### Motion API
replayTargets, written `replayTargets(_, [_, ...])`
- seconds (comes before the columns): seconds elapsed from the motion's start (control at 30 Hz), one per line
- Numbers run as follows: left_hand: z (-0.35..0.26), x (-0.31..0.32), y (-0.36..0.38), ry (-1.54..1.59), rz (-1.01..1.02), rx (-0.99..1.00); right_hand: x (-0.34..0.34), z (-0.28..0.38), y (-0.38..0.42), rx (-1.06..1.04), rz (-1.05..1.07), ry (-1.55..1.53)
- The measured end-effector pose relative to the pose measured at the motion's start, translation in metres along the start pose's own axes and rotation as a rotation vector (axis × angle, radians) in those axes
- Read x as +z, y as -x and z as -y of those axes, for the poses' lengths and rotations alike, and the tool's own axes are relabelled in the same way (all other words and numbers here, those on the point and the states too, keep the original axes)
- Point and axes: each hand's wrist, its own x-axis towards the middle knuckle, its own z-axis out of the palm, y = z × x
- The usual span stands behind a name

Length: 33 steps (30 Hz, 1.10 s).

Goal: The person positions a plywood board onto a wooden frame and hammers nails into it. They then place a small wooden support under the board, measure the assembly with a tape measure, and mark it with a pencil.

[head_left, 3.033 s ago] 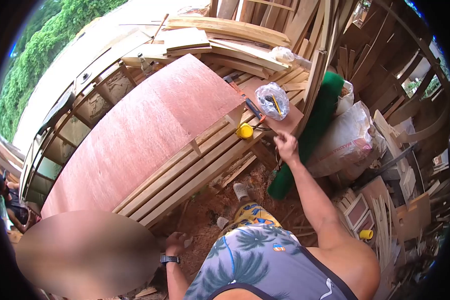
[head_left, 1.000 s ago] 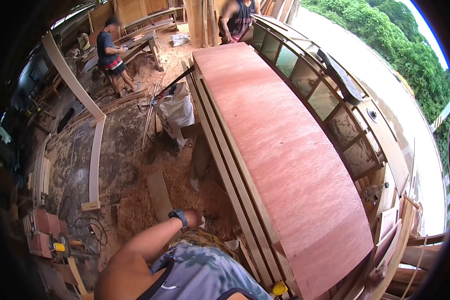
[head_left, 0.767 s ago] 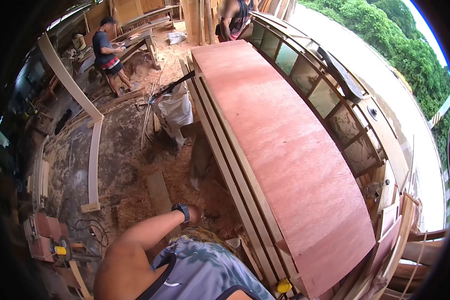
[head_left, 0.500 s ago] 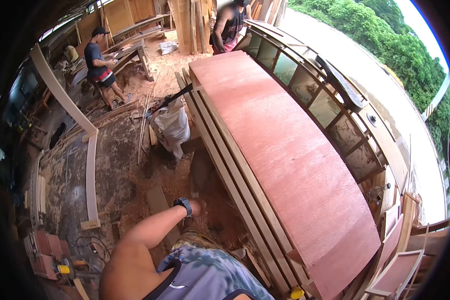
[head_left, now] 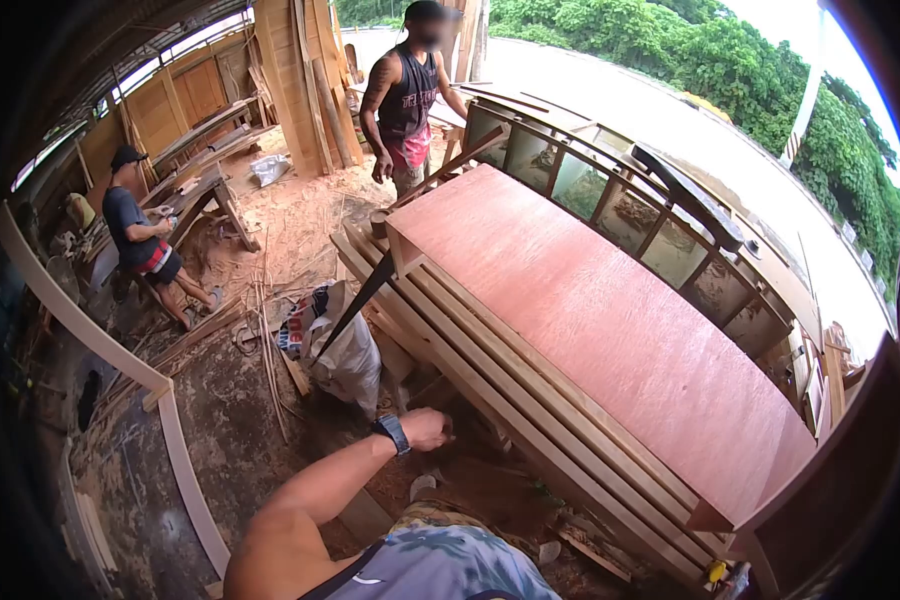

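Note:
My left hand (head_left: pixel 428 430), with a dark watch (head_left: pixel 392 434) on its wrist, hangs in front of my body with its fingers curled in. Whatever may be inside them is hidden. Just beyond it are stacked long boards (head_left: pixel 530 410), which it does not visibly touch. On top of the boards lies a long box-like piece with a reddish plywood face (head_left: pixel 610 320). A dark strap (head_left: pixel 358 300) slants down from its far end beside a white sack (head_left: pixel 348 360). My right hand is out of view.
One person (head_left: pixel 408 100) stands beyond the plywood piece, near a framed cabinet (head_left: pixel 575 185). Another person (head_left: pixel 140 230) is at a workbench (head_left: pixel 205 190) on the left. A brown panel (head_left: pixel 830 480) rises at the right; a long pale strip (head_left: pixel 185 460) lies left.
The view has swung right and upward. My left hand has moved away from my body, toward the boards. The standing person shows more fully, and a brown panel now shows at the right.

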Motion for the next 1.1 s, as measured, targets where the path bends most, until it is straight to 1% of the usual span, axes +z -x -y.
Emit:
replayTargets(0.07, [-0.022,-0.057,0.03,0.138,-0.137,0.106,-0.002,0.03,0.024,0.008,0.014,-0.026])
replayTargets(0.1, [-0.016,-0.067,0.033,0.139,-0.133,0.115,-0.001,0.043,0.035,0.0,0.037,-0.044])
replayTargets(0.17, [-0.005,-0.084,0.037,0.427,-0.305,0.037,0.007,0.062,0.051,-0.028,0.106,-0.095])
replayTargets(0.2, [-0.001,-0.092,0.041,0.426,-0.342,-0.005,0.012,0.067,0.056,-0.052,0.171,-0.133])
replayTargets(0.23, [0.006,-0.097,0.045,0.431,-0.346,-0.004,0.02,0.076,0.06,-0.077,0.232,-0.168])
replayTargets(0.27, [0.015,-0.098,0.051,0.419,-0.37,-0.055,0.03,0.08,0.062,-0.114,0.31,-0.218])
replayTargets(0.3, [0.022,-0.096,0.058,0.409,-0.389,-0.107,0.043,0.082,0.061,-0.165,0.398,-0.279])
replayTargets(0.37, [0.036,-0.088,0.075,0.383,-0.463,-0.108,0.089,0.077,0.056,-0.3,0.632,-0.459])
replayTargets(0.4, [0.04,-0.09,0.085,0.45,-0.445,-0.125,0.118,0.076,0.055,-0.364,0.758,-0.525])
replayTargets(0.43, [0.045,-0.089,0.095,0.513,-0.423,-0.142,0.162,0.026,0.035,-0.332,0.88,-0.282])
replayTargets(0.47, [0.048,-0.084,0.104,0.518,-0.413,-0.15,0.18,0.118,0.052,0.093,1.188,-0.66])
replayTargets(0.5, [0.053,-0.086,0.108,0.493,-0.461,-0.169,0.202,0.145,0.059,-0.232,1.231,-0.428])
replayTargets(0.53, [0.055,-0.091,0.115,0.461,-0.492,-0.189,0.222,0.168,0.075,-0.245,1.231,-0.513])
replayTargets(0.57, [0.055,-0.094,0.121,0.454,-0.455,-0.195,0.237,0.186,0.09,-0.235,1.196,-0.485])
replayTargets(0.6, [0.051,-0.103,0.125,0.492,-0.529,-0.201,0.25,0.199,0.104,-0.223,1.164,-0.447])
replayTargets(0.63, [0.05,-0.108,0.125,0.532,-0.607,-0.209,0.268,0.203,0.118,-0.257,1.104,-0.479])
replayTargets(0.67, [0.056,-0.112,0.121,0.526,-0.64,-0.174,0.287,0.206,0.129,-0.3,1.04,-0.511])
replayTargets(0.7, [0.063,-0.116,0.117,0.519,-0.675,-0.14,0.303,0.212,0.139,-0.272,1.042,-0.511])
replayTargets(0.77, [0.077,-0.122,0.102,0.615,-0.715,-0.082,0.325,0.224,0.157,-0.096,0.999,-0.598])
replayTargets(0.83, [0.086,-0.134,0.085,0.749,-0.672,-0.069,0.331,0.236,0.168,-0.025,1.01,-0.607])
replayTargets(0.87, [0.091,-0.138,0.074,0.748,-0.643,-0.058,0.336,0.24,0.174,0.013,1.022,-0.619])
replayTargets(0.93, [0.106,-0.151,0.044,1.032,-0.627,0.059,0.354,0.226,0.181,0.014,0.99,-0.616])
replayTargets(0.97, [0.112,-0.16,0.03,1.025,-0.592,0.079,0.36,0.218,0.184,-0.007,0.981,-0.608])
replayTargets(1.0, [0.118,-0.172,0.015,1.172,-0.546,0.093,0.363,0.217,0.186,-0.072,0.917,-0.634])
replayTargets(1.03, [0.125,-0.186,-0.001,1.316,-0.494,0.102,0.358,0.219,0.185,0.053,0.947,-0.635])
replayTargets(1.1, [0.133,-0.212,-0.027,1.528,-0.406,0.136,0.357,0.199,0.187,0.069,0.915,-0.621])
